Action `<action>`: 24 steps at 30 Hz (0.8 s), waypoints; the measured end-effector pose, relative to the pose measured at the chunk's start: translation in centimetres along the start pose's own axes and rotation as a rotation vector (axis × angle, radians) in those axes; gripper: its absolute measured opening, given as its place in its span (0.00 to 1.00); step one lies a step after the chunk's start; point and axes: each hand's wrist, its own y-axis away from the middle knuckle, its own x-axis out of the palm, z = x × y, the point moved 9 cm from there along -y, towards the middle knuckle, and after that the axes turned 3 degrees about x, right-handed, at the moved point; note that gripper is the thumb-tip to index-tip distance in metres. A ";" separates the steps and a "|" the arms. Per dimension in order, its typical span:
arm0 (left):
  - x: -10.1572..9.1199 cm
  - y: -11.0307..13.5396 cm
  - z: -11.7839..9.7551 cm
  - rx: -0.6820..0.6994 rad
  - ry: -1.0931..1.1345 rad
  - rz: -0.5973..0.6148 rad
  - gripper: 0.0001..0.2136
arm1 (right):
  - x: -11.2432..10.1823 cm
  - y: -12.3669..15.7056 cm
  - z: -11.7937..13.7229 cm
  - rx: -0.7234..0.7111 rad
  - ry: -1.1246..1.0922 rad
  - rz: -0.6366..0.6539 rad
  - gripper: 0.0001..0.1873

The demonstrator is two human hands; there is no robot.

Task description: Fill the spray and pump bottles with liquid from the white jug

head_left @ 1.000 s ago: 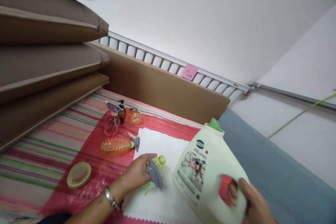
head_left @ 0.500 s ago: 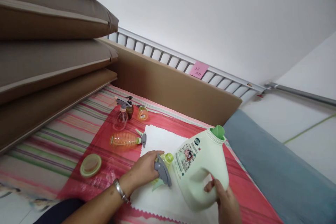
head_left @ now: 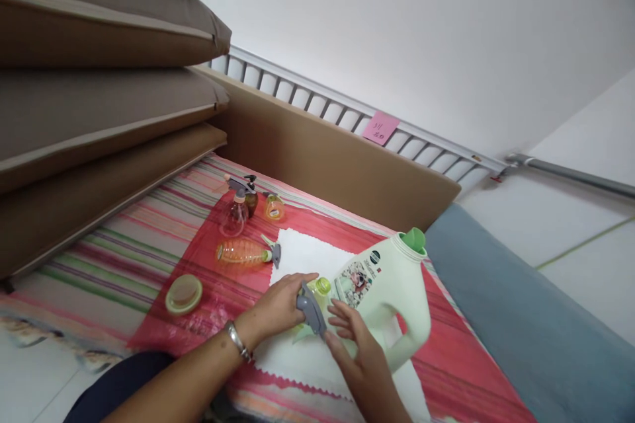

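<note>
My left hand (head_left: pixel 286 302) is closed around a grey trigger spray head (head_left: pixel 311 310) with a pale green part beneath it. Just beyond the spray head, a yellow-green bottle (head_left: pixel 321 287) shows its uncapped neck; the fingers hide much of its body, and I cannot tell whether they touch it. My right hand (head_left: pixel 358 349) has its fingers apart, with the thumb close to the lower end of the spray head. Behind the right hand stands a large pale green jug (head_left: pixel 391 297) with a handle, a printed label and a green spout.
A white cloth (head_left: pixel 302 248) lies on red plastic sheeting (head_left: pixel 198 317). To the left are an orange spray bottle (head_left: pixel 243 252), a round lidded tub (head_left: pixel 184 293), a clear pink spray bottle (head_left: pixel 235 217), a dark pump bottle (head_left: pixel 251 201) and a small orange bottle (head_left: pixel 274 207).
My right hand has let go of the jug's handle and moved left to the spray head. The jug now stands on its own. My left hand keeps its hold.
</note>
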 end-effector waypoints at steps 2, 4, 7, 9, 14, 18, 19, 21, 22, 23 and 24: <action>-0.1 0.1 0.0 -0.004 0.000 0.008 0.34 | 2.5 -0.8 0.6 -0.005 -0.067 0.053 0.24; -0.3 0.1 0.1 -0.011 -0.009 0.018 0.35 | 4.2 -1.5 0.9 0.004 -0.077 0.121 0.25; -0.6 0.2 0.1 -0.013 -0.019 0.036 0.34 | 5.0 -2.1 1.1 -0.001 -0.038 0.148 0.26; -0.7 0.2 -0.2 -0.003 -0.014 0.058 0.33 | 5.0 -2.2 1.2 -0.026 -0.014 0.131 0.24; -0.9 0.2 -0.8 0.016 -0.001 0.124 0.35 | 4.5 -2.2 1.8 -0.086 0.068 0.092 0.20; -0.8 0.4 -0.7 0.012 0.006 0.159 0.38 | 3.0 -2.1 2.0 -0.086 0.104 0.008 0.19; -0.7 0.4 -0.6 0.012 0.003 0.168 0.39 | 2.6 -2.1 1.9 -0.071 0.106 -0.015 0.18; -0.6 0.4 -0.5 0.017 0.002 0.184 0.40 | 1.6 -2.0 1.9 -0.052 0.106 -0.064 0.18; -0.6 0.3 -0.4 0.020 0.002 0.188 0.41 | 1.2 -1.9 1.9 -0.050 0.106 -0.082 0.17; -0.6 0.3 -0.4 0.023 0.000 0.191 0.41 | 0.7 -1.8 2.0 -0.052 0.107 -0.096 0.17; -0.7 0.3 -0.4 0.025 -0.003 0.193 0.41 | 0.1 -1.7 2.2 -0.053 0.110 -0.110 0.17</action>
